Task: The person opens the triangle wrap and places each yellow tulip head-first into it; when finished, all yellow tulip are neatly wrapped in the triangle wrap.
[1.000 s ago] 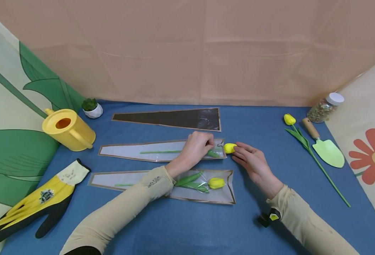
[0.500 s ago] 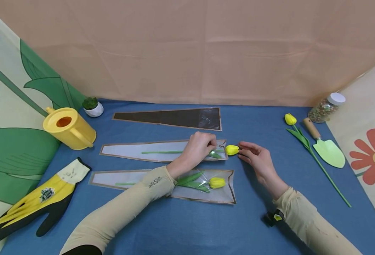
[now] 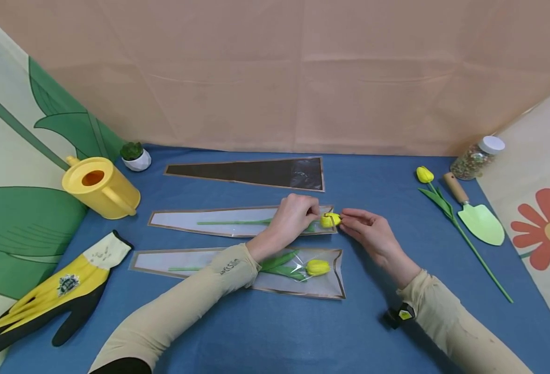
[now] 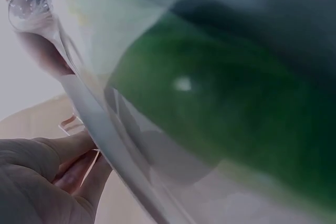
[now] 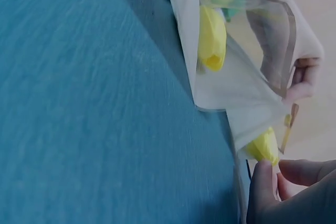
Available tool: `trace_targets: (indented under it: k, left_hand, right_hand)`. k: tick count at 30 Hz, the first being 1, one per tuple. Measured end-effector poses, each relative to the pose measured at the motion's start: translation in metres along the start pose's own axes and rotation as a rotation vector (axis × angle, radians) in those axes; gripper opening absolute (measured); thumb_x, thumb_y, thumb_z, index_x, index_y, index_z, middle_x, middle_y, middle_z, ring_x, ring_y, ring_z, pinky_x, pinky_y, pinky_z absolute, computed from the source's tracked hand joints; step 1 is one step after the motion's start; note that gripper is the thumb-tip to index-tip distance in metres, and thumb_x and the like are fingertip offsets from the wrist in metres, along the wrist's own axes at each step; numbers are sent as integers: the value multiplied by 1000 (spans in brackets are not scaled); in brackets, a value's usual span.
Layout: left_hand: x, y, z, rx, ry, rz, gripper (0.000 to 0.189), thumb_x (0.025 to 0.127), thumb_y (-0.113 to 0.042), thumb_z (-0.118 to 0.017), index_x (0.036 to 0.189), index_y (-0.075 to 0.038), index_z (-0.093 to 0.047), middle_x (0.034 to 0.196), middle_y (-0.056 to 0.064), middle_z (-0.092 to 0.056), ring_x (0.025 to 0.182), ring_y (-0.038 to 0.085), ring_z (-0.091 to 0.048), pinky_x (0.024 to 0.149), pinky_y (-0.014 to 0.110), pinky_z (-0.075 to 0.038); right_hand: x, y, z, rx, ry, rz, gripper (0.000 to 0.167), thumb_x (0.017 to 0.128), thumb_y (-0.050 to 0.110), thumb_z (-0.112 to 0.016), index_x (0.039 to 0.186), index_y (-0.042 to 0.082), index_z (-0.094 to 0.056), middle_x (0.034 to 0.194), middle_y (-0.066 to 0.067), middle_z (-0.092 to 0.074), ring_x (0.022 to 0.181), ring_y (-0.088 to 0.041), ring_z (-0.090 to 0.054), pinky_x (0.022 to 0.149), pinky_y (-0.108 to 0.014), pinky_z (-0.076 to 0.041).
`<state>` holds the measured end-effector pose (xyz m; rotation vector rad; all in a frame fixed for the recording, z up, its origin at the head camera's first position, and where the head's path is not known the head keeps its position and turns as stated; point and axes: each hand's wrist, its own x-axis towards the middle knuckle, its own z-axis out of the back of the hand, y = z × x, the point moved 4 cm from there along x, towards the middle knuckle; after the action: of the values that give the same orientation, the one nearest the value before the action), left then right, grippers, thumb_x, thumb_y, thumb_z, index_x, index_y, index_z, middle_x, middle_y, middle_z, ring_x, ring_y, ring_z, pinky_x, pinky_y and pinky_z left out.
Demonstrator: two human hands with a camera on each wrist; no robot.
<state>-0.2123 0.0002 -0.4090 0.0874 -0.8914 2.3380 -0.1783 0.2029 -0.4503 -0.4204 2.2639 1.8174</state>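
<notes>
My left hand [image 3: 295,215] pinches the upper film at the mouth of a white, brown-edged flower sleeve [image 3: 186,218], lifting it in the right wrist view. Inside lies a yellow tulip [image 3: 330,220], its green stem running left along the sleeve and its head within the open right end. Thumb and fingertips of my right hand [image 5: 294,187] grip the tip of that head. Close up in the left wrist view, a green leaf [image 4: 210,98] shows through clear film. Nearer me rests a second sleeve [image 3: 298,293] with another yellow tulip [image 3: 318,267] in it, partly hidden by my left forearm.
A flat black sleeve [image 3: 246,174] lies behind. At left are a work glove [image 3: 69,285], a yellow watering can [image 3: 104,189] and a small potted succulent [image 3: 136,157]. To the right lie a loose tulip [image 3: 461,236], a trowel [image 3: 480,221] and a lidded jar [image 3: 475,158].
The yellow tulip has slid left, so its head, earlier outside the sleeve's mouth, is now within it. My right hand shifted right, then came back left with the head; my left hand barely moved.
</notes>
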Motion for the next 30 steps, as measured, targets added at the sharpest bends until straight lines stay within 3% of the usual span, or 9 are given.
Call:
trace_targets:
  k: [12, 22, 30]
  left_hand:
    - [0, -1, -2, -14, -9, 2, 12, 96, -3, -81, 87, -10, -76, 87, 3, -75, 73, 13, -68, 71, 26, -55]
    - [1, 0, -1, -25, -21, -1, 10, 96, -4, -81, 88, -9, -77, 86, 3, -76, 72, 13, -67, 70, 26, -55]
    - [1, 0, 1, -26, -22, -9, 14, 98, -3, -79, 87, -10, -75, 84, 4, -74, 68, 12, -63, 69, 26, -53]
  right_hand:
    - [10, -6, -14, -131, 4, 42, 40, 105, -5, -64, 142, -17, -56, 102, 4, -77, 100, -5, -72, 90, -24, -58]
    - [11, -7, -26, -157, 13, 41, 39, 106, 1, -66, 141, -15, -59, 109, 1, -76, 103, -7, -72, 94, -25, -57]
    - [13, -9, -27, -165, 2, 28, 37, 107, 3, -64, 141, -14, -61, 110, 2, -76, 102, -5, -70, 89, -21, -55]
